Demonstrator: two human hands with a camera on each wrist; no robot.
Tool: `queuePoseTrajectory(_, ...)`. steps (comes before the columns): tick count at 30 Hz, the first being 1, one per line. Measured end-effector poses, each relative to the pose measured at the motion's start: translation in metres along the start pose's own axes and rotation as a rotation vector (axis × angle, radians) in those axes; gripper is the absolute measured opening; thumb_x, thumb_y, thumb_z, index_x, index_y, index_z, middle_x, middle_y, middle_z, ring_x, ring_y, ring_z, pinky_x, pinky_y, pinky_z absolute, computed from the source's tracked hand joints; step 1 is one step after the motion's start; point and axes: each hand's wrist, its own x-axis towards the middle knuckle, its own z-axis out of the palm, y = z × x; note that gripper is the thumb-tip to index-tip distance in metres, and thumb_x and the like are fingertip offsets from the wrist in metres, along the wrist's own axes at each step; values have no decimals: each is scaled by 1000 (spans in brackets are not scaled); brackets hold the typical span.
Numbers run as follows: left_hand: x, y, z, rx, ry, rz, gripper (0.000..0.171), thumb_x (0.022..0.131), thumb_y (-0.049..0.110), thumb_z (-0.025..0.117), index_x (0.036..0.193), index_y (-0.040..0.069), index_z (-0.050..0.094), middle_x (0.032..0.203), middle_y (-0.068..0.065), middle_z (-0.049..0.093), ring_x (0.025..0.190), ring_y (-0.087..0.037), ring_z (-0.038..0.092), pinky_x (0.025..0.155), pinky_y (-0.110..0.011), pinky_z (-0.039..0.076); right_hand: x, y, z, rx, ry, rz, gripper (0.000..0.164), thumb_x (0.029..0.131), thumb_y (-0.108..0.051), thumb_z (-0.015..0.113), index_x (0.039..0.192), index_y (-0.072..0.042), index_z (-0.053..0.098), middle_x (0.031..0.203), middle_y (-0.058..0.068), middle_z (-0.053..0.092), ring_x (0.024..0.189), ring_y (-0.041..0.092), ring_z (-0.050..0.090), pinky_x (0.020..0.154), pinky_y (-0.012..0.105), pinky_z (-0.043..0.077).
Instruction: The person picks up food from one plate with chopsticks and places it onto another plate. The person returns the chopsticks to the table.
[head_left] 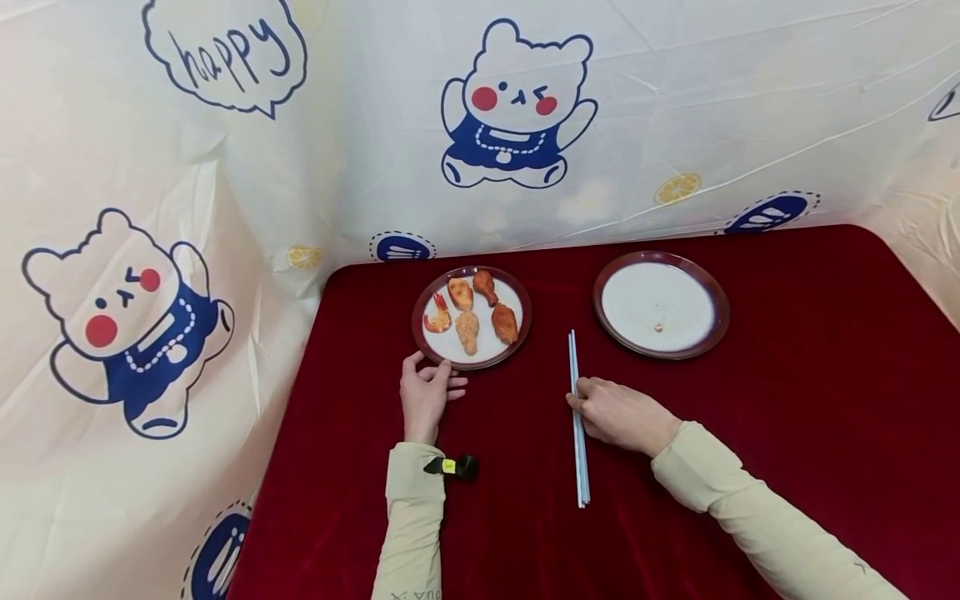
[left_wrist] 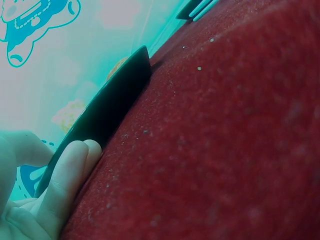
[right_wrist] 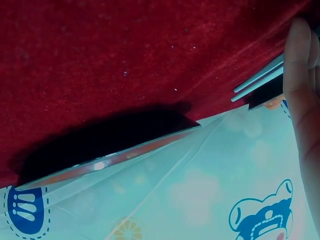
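Note:
My left hand [head_left: 427, 393] is at the near rim of a brown-edged plate [head_left: 524, 321]; in the left wrist view, the rim passes between the digits [left_wrist: 70, 167]. On that plate lie a shrimp [head_left: 437, 317], a drumstick [head_left: 485, 285] and several other browned, chicken-like pieces [head_left: 467, 332]. Between the two plates, my right hand [head_left: 626, 414] grips a pair of pale blue chopsticks [head_left: 580, 467] around their middle. They point away from me, and their far tips [right_wrist: 245, 92] show past the fingers in the right wrist view.
A second brown-rimmed plate [head_left: 720, 308] stands at the back right, with a small crumb [head_left: 658, 327] on its white surface. Dark red cloth [head_left: 510, 517] covers the table. Printed white curtains [head_left: 375, 125] hang behind it and along the left side.

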Motion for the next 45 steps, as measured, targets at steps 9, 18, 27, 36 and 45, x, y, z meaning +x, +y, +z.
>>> queuePoseTrajectory(9, 1, -2, 0, 3, 4, -3, 54, 95, 16, 60, 143, 11, 34, 97, -21, 69, 71, -20, 73, 63, -32, 63, -3, 0, 2, 27, 12, -5, 23, 78, -9, 72, 100, -2, 73, 79, 4, 57, 70, 17, 57, 62, 24, 54)
queuePoseTrajectory(18, 2, -4, -1, 4, 15, 13, 55, 95, 16, 59, 143, 11, 34, 95, -20, 69, 69, -19, 73, 62, -33, 63, -6, 0, 3, 64, 22, 5, 24, 77, -8, 71, 101, -2, 73, 79, 4, 57, 71, 17, 57, 64, 25, 53)
queuePoseTrajectory(27, 1, -5, 0, 2, 13, 0, 55, 94, 15, 60, 143, 11, 34, 94, -20, 69, 69, -19, 73, 62, -33, 63, -12, 1, 7, 114, 48, 51, 26, 76, -11, 73, 101, -3, 72, 75, 2, 52, 66, 14, 52, 58, 26, 50)
queuePoseTrajectory(36, 0, -2, 1, 2, 4, -5, 55, 95, 16, 59, 143, 11, 34, 94, -19, 68, 70, -19, 73, 64, -34, 63, -17, 2, 9, 177, 66, 128, 33, 78, -14, 77, 105, 5, 72, 76, 3, 53, 64, 8, 49, 57, 20, 50)
queuePoseTrajectory(45, 0, -1, 3, -6, 13, 10, 55, 95, 15, 59, 143, 11, 34, 94, -20, 68, 69, -19, 73, 63, -34, 63, -17, 1, 4, 229, 19, 267, 35, 78, -13, 77, 105, 9, 71, 83, 10, 62, 71, 18, 64, 60, 22, 55)
